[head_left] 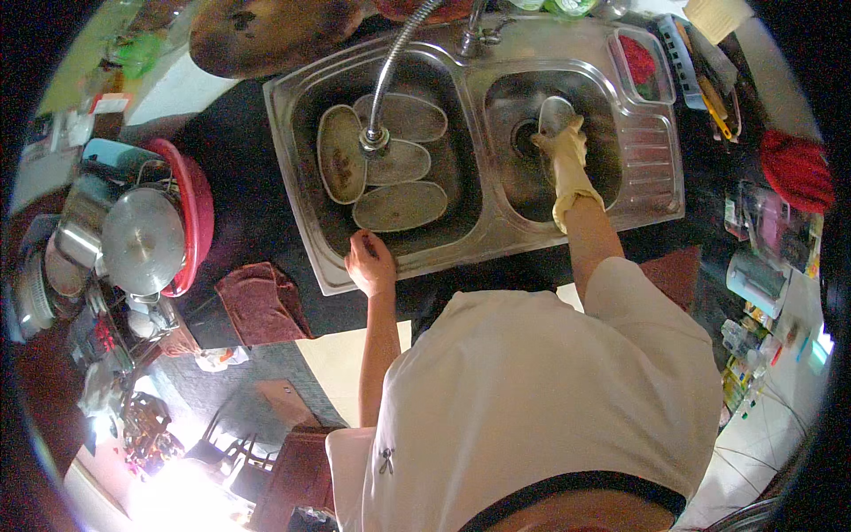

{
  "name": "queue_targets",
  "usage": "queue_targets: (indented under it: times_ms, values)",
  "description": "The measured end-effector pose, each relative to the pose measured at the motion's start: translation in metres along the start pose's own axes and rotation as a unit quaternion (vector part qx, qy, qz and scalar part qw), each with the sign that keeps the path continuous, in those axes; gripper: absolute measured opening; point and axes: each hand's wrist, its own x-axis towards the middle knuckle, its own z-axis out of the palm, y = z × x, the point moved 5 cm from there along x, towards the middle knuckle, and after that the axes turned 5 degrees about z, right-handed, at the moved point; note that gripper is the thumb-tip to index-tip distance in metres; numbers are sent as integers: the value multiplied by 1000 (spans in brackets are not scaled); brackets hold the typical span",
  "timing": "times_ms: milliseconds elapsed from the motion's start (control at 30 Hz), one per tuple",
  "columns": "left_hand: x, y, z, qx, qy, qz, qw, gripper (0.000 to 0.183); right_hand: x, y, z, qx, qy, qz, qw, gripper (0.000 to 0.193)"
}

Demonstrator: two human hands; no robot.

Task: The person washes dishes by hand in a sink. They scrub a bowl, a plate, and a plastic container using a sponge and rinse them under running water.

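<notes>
My right hand [566,152] wears a pale yellow rubber glove and reaches into the right basin [523,208] of a steel double sink. It grips an oval metal dish [557,113], partly covered by the glove, beside the dark drain [525,137]. Bare, with its fingers curled in, my left hand [370,263] rests at the front rim of the left basin [461,208]; I see nothing in it. Several oval dishes [400,206] lie in that basin, one of them [341,158] with brown residue. A flexible metal faucet hose [387,75] hangs over them.
A clear container with something red [636,62] stands on the sink's back right corner, beside a utensil basket [678,66]. To the left are a red basin [197,213] and a round metal lid [144,239]. A brown cloth [260,303] lies on the dark counter.
</notes>
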Motion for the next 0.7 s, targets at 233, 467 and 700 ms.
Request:
queue_targets:
  times_ms: [233, 467, 700]
  values:
    - [0, 2, -1, -19, -10, 4, 1000, 15, -6, 1, -10, -13, -5, 4, 1000, 117]
    - [-2, 0, 0, -32, 2, 29, 999, 16, -46, -14, -49, -16, 50, -77, 996, 110]
    - [-1, -8, -3, -93, 12, 24, 995, 17, -114, -41, -97, -35, 43, -151, 987, 108]
